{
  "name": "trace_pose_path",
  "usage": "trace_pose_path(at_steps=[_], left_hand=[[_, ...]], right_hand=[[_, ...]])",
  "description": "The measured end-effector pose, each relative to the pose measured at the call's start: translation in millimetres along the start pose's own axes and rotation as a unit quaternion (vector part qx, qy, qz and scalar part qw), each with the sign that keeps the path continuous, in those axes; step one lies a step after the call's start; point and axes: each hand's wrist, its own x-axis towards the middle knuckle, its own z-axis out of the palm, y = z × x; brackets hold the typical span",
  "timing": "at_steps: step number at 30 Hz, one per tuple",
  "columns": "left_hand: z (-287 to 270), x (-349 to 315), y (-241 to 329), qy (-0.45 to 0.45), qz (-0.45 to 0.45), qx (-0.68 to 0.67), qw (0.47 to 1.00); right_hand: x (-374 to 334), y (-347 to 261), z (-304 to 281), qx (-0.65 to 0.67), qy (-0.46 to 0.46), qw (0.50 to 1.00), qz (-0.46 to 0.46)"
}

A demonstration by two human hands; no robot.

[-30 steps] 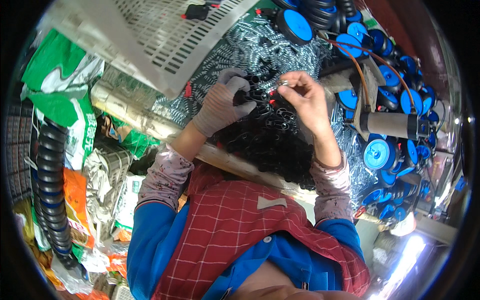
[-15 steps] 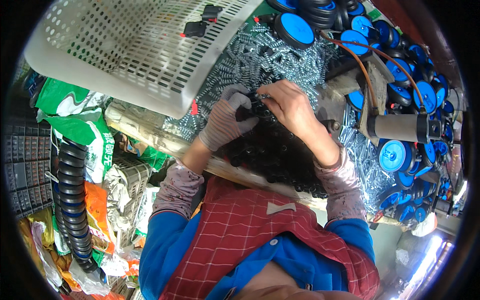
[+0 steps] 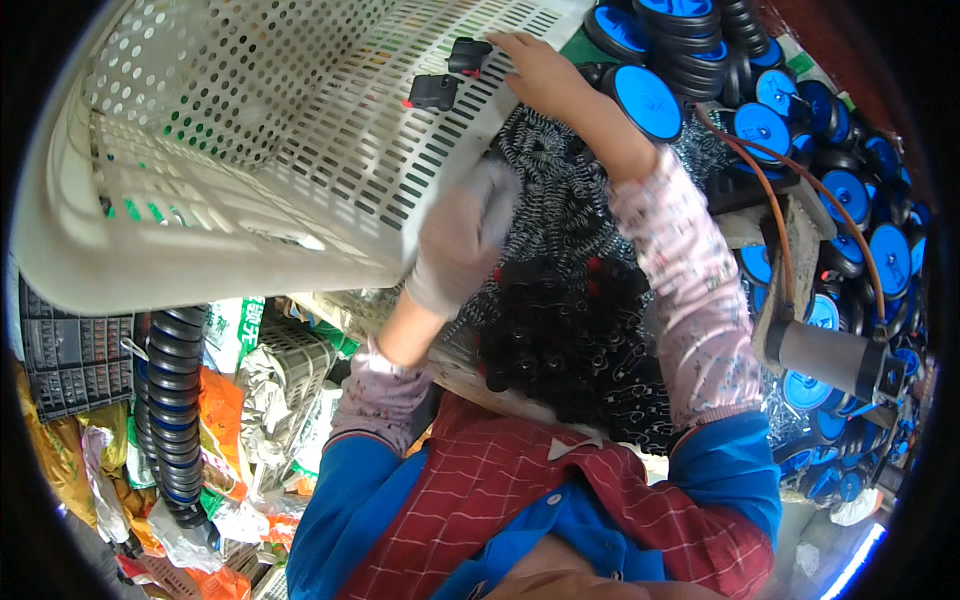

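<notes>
My bare right hand (image 3: 545, 78) reaches over the near edge of the white perforated plastic basket (image 3: 330, 250), fingers stretched out. Its fingertips are right beside a small black plastic part with a red tab (image 3: 466, 57), and I cannot tell whether they touch it. A similar black part (image 3: 433, 92) lies close by in the basket. My left hand (image 3: 462, 240), in a pale striped glove, is smeared by motion at the basket's corner, above the metal springs (image 3: 560, 185). Whether it holds anything is not visible. Below both hands lies a pile of black parts (image 3: 560, 335).
Blue-and-black wheels (image 3: 648, 102) crowd the bench's right side, around a grey cylinder (image 3: 825, 355) with orange-brown hoses (image 3: 780, 215). To the left hang black wheel rings in a column (image 3: 173, 400), beside a dark crate (image 3: 75, 350) and plastic bags (image 3: 220, 425).
My hands, together over the black pile before, have parted. The right has gone up to the basket, the left toward the basket's corner. The view has shifted, so the basket appears lower.
</notes>
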Motion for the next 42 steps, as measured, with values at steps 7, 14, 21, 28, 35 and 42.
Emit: trace_pose_path(at_steps=[7,14,21,28,35,42], left_hand=[[30.0,117.6,-139.1,0.147,-0.021,0.405,0.902],[6.8,117.0,-115.7,-0.010,-0.228,0.354,0.907],[15.9,118.9,-119.5,-0.084,-0.230,0.367,0.897],[19.3,77.8,-100.9,0.039,-0.118,0.015,0.992],[-16.7,3.0,-21.3,-0.002,-0.098,-0.340,0.935],[-36.7,-70.3,-1.0,0.082,-0.072,-0.197,0.974]], right_hand=[[45.8,32.4,81.4,-0.087,-0.025,0.995,-0.047],[-15.9,29.3,16.8,-0.003,0.053,0.998,0.044],[-77.6,-24.6,-51.4,0.059,0.105,0.992,0.041],[-110.2,-67.6,-81.5,0.114,0.119,0.985,-0.042],[-109.4,-119.1,-83.4,0.074,0.109,0.975,-0.178],[-96.6,-118.7,-56.1,0.172,-0.023,0.970,-0.172]])
